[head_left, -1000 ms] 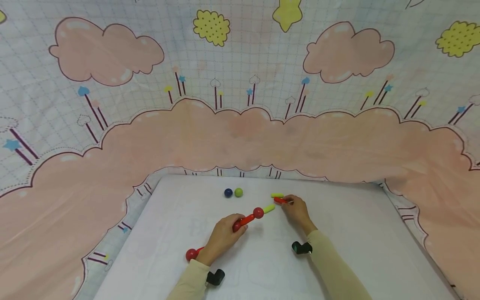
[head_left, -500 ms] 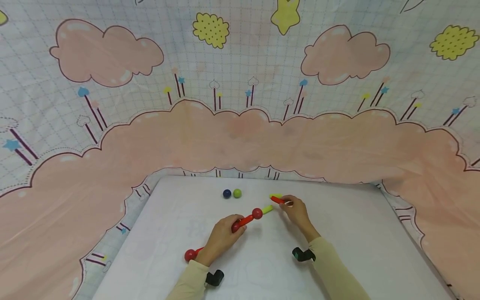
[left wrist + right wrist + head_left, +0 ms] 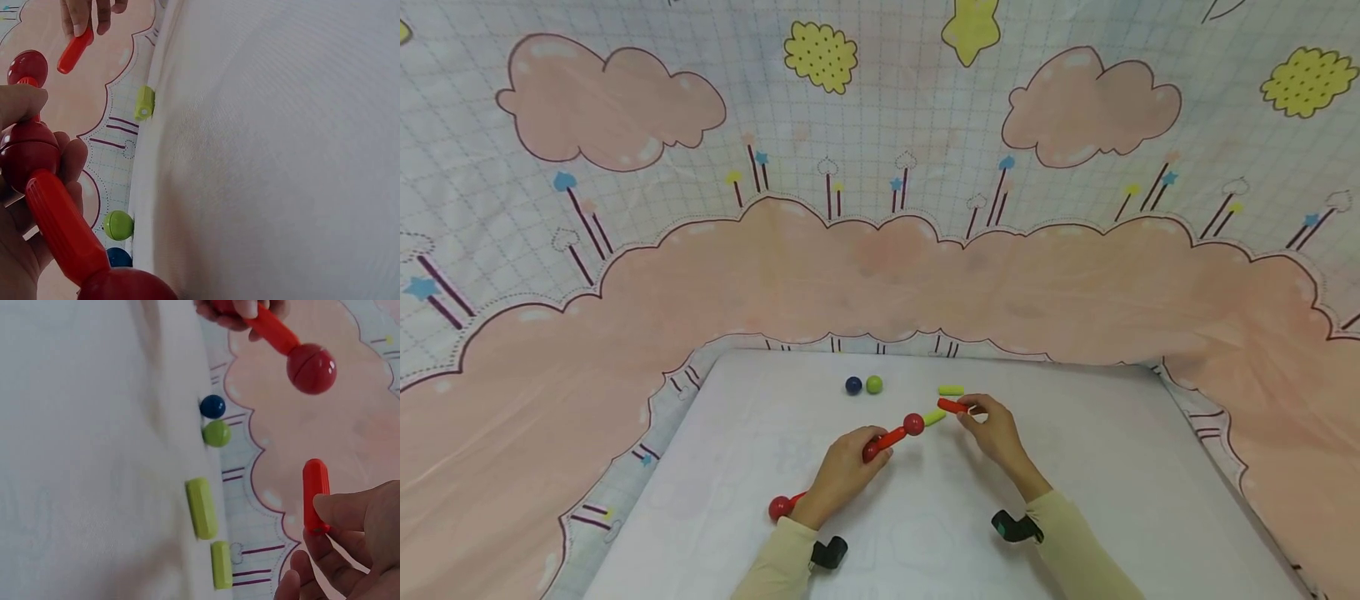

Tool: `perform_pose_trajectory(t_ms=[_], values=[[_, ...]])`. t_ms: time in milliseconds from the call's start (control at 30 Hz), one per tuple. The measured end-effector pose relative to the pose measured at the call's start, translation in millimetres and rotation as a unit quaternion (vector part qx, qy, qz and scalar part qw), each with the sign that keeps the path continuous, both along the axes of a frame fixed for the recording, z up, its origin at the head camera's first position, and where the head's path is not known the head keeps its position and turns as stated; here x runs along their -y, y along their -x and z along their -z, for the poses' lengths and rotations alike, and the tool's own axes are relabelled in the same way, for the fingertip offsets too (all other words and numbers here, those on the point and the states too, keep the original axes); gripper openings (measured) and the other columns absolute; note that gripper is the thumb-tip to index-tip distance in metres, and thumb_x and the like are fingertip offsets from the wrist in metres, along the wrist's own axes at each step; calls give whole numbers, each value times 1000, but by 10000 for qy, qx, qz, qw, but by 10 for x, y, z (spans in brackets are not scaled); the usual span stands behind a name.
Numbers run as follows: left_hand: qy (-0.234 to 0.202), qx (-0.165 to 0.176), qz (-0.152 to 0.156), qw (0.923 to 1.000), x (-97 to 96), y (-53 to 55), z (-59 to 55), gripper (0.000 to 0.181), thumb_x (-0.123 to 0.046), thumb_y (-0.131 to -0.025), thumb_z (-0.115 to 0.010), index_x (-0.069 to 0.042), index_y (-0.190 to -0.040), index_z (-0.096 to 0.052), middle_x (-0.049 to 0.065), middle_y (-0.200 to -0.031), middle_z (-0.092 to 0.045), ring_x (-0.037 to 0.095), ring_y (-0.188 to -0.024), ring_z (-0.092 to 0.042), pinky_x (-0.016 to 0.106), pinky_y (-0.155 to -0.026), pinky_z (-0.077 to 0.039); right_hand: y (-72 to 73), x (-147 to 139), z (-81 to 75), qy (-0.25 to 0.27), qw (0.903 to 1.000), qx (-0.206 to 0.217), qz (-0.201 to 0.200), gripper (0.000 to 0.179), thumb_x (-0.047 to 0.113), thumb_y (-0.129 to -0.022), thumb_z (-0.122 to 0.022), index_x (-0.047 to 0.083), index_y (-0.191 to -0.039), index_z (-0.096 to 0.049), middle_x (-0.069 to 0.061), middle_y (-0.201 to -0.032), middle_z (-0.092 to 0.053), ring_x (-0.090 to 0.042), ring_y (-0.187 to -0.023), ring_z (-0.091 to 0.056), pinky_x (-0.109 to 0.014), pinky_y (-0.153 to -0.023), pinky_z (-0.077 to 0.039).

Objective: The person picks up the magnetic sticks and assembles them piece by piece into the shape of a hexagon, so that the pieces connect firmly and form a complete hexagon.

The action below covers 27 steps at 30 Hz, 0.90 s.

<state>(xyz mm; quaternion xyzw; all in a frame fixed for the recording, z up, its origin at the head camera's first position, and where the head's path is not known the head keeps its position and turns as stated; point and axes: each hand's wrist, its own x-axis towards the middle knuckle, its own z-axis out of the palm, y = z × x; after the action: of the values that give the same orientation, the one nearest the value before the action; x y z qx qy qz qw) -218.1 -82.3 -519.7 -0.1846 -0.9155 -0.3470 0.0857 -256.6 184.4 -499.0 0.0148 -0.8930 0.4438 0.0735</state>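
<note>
My left hand (image 3: 842, 471) grips a linked chain of red balls and red rods, its fingers and thumb around the middle ball (image 3: 31, 150). One end ball (image 3: 913, 424) points toward the right hand; a red rod (image 3: 65, 228) leads to the other end ball (image 3: 780, 509) by the left wrist. My right hand (image 3: 1000, 429) pinches a loose red rod (image 3: 315, 495) between thumb and fingers, held above the table and apart from the chain. Below it, two yellow-green rods (image 3: 201, 508) lie on the table.
A dark blue ball (image 3: 853, 385) and a green ball (image 3: 874, 384) sit side by side toward the back of the white table (image 3: 1120, 467). A patterned cloth (image 3: 970, 283) with clouds hangs behind the table and along its sides.
My right hand has drawn slightly back toward me with the red rod, uncovering more of the rear yellow-green rod. The left hand and its chain have stayed almost still.
</note>
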Motion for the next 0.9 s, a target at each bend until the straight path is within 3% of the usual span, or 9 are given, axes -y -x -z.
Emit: perform_pose_trajectory(t_ms=[467, 700, 900], values=[[28, 141, -94, 9999, -10, 15, 6, 30, -30, -90, -71, -18, -118, -67, -7, -94, -67, 7, -80, -52, 23, -75, -48, -247, 30, -60, -16, 9995, -138, -266, 26, 11, -90, -70, 12, -116, -67, -7, -112, -68, -27, -104, -59, -28, -78, -46], [8, 164, -75, 9998, -14, 14, -2, 31, -31, -91, -71, -17, -118, -67, -8, -88, -64, 9, -78, -51, 21, -70, -45, -302, 39, -72, 17, 9989, -334, -333, 26, 7, -88, -71, 12, -113, -68, -7, -109, -68, -28, -101, -60, -24, -72, -46], [90, 118, -61, 9999, -23, 7, 6, 29, -29, -89, -72, -18, -116, -67, -7, -94, -66, 7, -80, -52, 24, -75, -49, -327, 79, -103, -70, 9985, -378, -398, 26, 5, -87, -72, 13, -111, -68, -5, -108, -68, -26, -101, -60, -23, -73, -47]])
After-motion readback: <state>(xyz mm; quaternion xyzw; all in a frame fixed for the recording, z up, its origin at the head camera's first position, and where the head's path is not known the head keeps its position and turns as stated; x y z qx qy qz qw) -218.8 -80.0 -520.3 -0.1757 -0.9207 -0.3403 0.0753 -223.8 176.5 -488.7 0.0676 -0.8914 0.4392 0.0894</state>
